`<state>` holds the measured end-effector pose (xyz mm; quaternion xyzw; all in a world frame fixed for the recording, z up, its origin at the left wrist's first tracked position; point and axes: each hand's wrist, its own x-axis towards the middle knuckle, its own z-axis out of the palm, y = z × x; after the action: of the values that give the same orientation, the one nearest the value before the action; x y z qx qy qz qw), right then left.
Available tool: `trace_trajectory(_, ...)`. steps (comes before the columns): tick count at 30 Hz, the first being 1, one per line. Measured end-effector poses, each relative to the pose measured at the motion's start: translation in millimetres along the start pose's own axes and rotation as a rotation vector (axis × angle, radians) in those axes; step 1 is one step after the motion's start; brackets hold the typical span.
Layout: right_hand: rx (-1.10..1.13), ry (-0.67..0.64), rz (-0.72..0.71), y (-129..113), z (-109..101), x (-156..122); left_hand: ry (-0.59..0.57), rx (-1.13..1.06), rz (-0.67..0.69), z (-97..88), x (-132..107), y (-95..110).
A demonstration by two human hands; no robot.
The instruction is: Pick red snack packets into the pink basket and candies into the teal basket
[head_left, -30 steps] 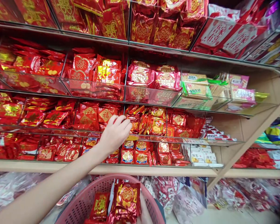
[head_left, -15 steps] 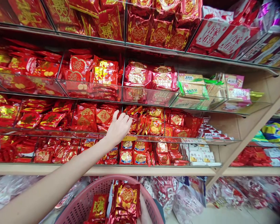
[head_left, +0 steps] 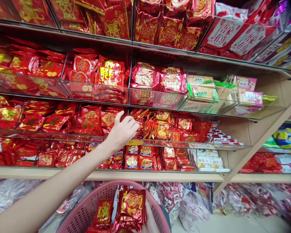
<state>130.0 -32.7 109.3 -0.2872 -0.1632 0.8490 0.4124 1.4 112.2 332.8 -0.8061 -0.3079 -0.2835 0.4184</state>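
My left hand (head_left: pixel 121 132) reaches from the lower left to the third shelf up. Its thumb sticks up apart from the fingers, which bend loosely over small red and gold packets (head_left: pixel 145 124) in a glass-fronted bin; I see nothing gripped. A pink plastic basket (head_left: pixel 87 213) sits low in front of me and holds red foil packets with gold heart prints (head_left: pixel 132 207). A strip of my right hand (head_left: pixel 150 220) shows between those packets and the basket's rim, its fingers hidden.
Glass-fronted shelves (head_left: pixel 160 142) full of red and gold sweet packets fill the view. Green and pink biscuit packs (head_left: pixel 203 92) lie at the right, and white packs (head_left: pixel 208 161) lower down. Clear bags of sweets (head_left: pixel 174 197) stand under the wooden bottom shelf (head_left: pixel 160 176).
My left hand has lifted slightly and loosened from a closed shape, the thumb now raised. The basket and its packets have hardly moved.
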Motion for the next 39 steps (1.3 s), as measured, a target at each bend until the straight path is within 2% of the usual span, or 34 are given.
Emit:
trace_trajectory(3,-0.001,-0.02,0.012,1,-4,4,0.107,-0.168,-0.106,-24.1,-7,-6)
trace_trajectory(5,-0.013,-0.035,0.02,0,-6,5,0.138,-0.464,-0.299,-40.5,-16,-6)
trace_trajectory(6,-0.024,-0.035,0.016,0,-6,4,0.104,-0.647,-0.412,-47.3,-22,-4)
trace_trajectory(8,-0.046,-0.029,-0.017,-1,-3,1,-0.065,-1.012,-0.619,-56.2,-36,2)
trace_trajectory(10,-0.065,-0.023,-0.057,-1,2,-3,-0.316,-1.292,-0.753,-57.8,-53,13)
trace_trajectory(13,-0.078,-0.025,-0.089,1,11,-6,-0.622,-1.532,-0.872,-49.8,-79,32)
trace_trajectory(16,-0.095,0.01,-0.077,4,17,-8,-0.774,-1.68,-0.9,-39.0,-99,50)
trace_trajectory(19,-0.102,0.028,-0.087,6,18,-9,-0.816,-1.741,-0.867,-33.9,-108,62)
trace_trajectory(25,-0.11,-0.014,-0.102,8,11,-10,-0.82,-1.728,-0.859,-32.9,-109,74)
trace_trajectory(35,-0.097,0.036,-0.122,8,12,-13,-0.733,-1.644,-0.834,-24.7,-121,81)
trace_trajectory(39,-0.096,0.052,-0.108,7,16,-18,-0.628,-1.527,-0.727,-29.1,-123,85)
